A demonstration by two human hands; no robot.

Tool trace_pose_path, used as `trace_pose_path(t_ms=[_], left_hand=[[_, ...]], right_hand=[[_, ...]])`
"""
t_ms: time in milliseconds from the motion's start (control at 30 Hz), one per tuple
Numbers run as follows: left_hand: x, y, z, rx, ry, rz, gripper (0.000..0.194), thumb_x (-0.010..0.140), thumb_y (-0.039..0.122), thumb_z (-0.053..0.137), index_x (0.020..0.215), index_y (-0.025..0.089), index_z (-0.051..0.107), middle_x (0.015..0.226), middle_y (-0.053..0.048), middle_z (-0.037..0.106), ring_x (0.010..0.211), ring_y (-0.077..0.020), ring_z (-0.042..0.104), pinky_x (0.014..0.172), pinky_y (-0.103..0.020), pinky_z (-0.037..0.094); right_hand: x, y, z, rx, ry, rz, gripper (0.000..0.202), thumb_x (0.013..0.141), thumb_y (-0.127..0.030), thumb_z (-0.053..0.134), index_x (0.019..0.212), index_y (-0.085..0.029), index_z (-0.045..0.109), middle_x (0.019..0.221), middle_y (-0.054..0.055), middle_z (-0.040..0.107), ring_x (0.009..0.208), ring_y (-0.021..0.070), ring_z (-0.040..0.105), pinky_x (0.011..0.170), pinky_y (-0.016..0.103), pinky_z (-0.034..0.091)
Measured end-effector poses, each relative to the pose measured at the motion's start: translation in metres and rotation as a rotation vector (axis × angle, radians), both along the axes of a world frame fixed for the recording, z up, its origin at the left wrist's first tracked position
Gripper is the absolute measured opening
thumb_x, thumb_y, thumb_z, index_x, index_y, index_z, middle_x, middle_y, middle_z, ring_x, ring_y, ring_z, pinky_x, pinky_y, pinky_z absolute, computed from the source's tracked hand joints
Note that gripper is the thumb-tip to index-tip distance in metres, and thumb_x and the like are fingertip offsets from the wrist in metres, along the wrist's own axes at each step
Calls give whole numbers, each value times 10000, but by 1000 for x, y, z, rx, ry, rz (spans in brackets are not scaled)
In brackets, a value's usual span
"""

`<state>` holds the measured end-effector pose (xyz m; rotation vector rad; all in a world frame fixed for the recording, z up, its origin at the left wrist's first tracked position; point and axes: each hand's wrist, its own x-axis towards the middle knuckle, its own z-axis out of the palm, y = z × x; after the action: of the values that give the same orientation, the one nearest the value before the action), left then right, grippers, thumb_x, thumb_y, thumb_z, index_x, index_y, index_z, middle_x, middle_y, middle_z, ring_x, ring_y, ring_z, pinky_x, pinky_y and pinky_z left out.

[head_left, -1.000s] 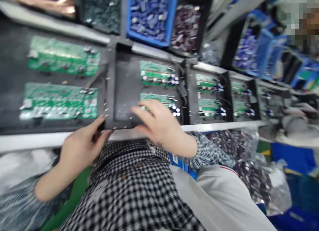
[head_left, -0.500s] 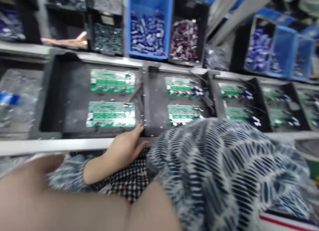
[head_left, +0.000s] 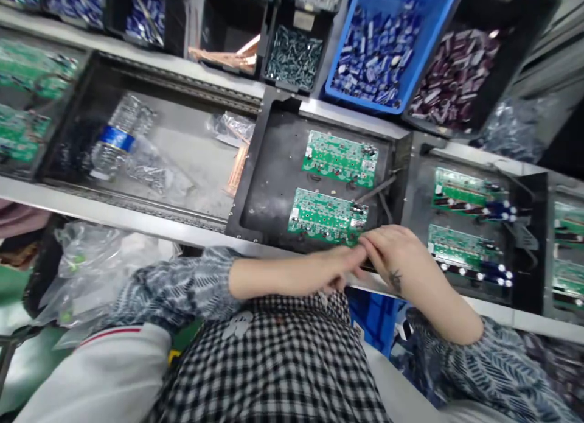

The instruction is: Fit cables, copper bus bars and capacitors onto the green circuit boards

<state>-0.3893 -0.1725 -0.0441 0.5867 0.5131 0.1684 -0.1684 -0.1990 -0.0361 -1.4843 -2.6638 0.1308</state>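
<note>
Where the two hands meet at the near edge of the bench [head_left: 114,219], the following items are on view.

Left hand [head_left: 335,269]: fingers drawn narrow, tips at the near right corner of the near circuit board [head_left: 326,217]; whether anything is pinched cannot be told.

Right hand [head_left: 396,258]: curled loosely, fingertips touching the left hand's fingers at that same board corner; no held item can be made out.

Near circuit board: green, flat in the black tray [head_left: 269,185], near half of the tray, right of centre.

Far circuit board [head_left: 341,158]: green, same tray, just beyond the near one, apart from it.

Right tray [head_left: 413,185]: adjoining the black tray on the right, with two further green boards carrying blue capacitors [head_left: 495,211].

Left section of the bench: a clear water bottle [head_left: 114,137] with blue label lying on its side, plastic bags beside it, copper strips [head_left: 237,167] near the black tray's left wall.

Far row: blue bin [head_left: 444,21] of blue parts, a black bin of dark red parts [head_left: 451,76] to its right, a bin of grey screws [head_left: 294,58] to its left.
</note>
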Motion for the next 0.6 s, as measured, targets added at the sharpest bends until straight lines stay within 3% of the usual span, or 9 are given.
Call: trace_pose_path(t_ms=[133,200,267,333,400,467,533,567,600], left_hand=[[-14,31,10,-356,116,193,460,923,613,539,989,159,575,884,-50,599,639,-90,443,597,-204,393],[-9,39,14,-386,152,217,463,950,605,488,942,150,573,797,-39,570,642,-102,458,626,-224,428],[1,43,16,-322,113,182,492,975,600,414,928,142,591,770,-43,561,674,-122,498,656,-241,450],[11,57,14,-114,57,98,517,993,578,348,931,142,618,809,-57,587,769,-153,556,708,-255,467],[17,92,11,289,100,55,420,984,509,423,934,155,641,893,-59,617,912,-183,581,798,-264,469],[18,154,11,838,239,129,194,924,326,585,974,154,660,1040,-54,619,1068,-197,540,943,-267,424],[16,230,17,1360,391,344,237,901,92,534,1122,84,619,1258,-88,534,1179,-177,428,1118,-295,263],[15,268,21,1461,423,344,275,940,4,403,1176,4,543,1360,-151,465,1181,-136,337,1149,-335,155],[16,301,25,1410,479,392,262,922,-37,417,1140,5,557,1400,-175,437,1195,-151,300,1178,-322,93]], right_hand=[[-17,0,15,30,175,-27,197,988,-337,515,1092,-215,628,1007,80,734,912,229,688,785,373,518],[-35,9,22,43,234,71,279,966,-404,571,1160,-207,606,1076,100,724,991,252,681,821,390,530],[-49,19,25,78,233,167,248,966,-361,585,1160,-208,601,1066,90,728,968,249,685,809,394,536],[-52,28,28,131,208,182,183,968,-246,577,1145,-210,606,1045,74,732,917,229,692,789,380,539],[-42,35,32,169,198,118,208,946,-175,599,1152,-201,616,1050,70,729,894,210,696,789,354,548],[-26,42,38,208,200,9,240,921,-180,647,1158,-211,633,1051,58,724,893,200,699,789,333,560],[-9,52,40,223,206,-103,217,909,-229,677,1124,-248,663,1017,35,721,872,202,701,750,332,571],[-2,59,38,213,210,-136,186,908,-262,681,1094,-270,678,993,27,719,855,207,700,721,339,575],[3,68,36,192,219,-157,153,909,-292,678,1062,-288,692,971,24,715,840,213,698,697,348,576]])
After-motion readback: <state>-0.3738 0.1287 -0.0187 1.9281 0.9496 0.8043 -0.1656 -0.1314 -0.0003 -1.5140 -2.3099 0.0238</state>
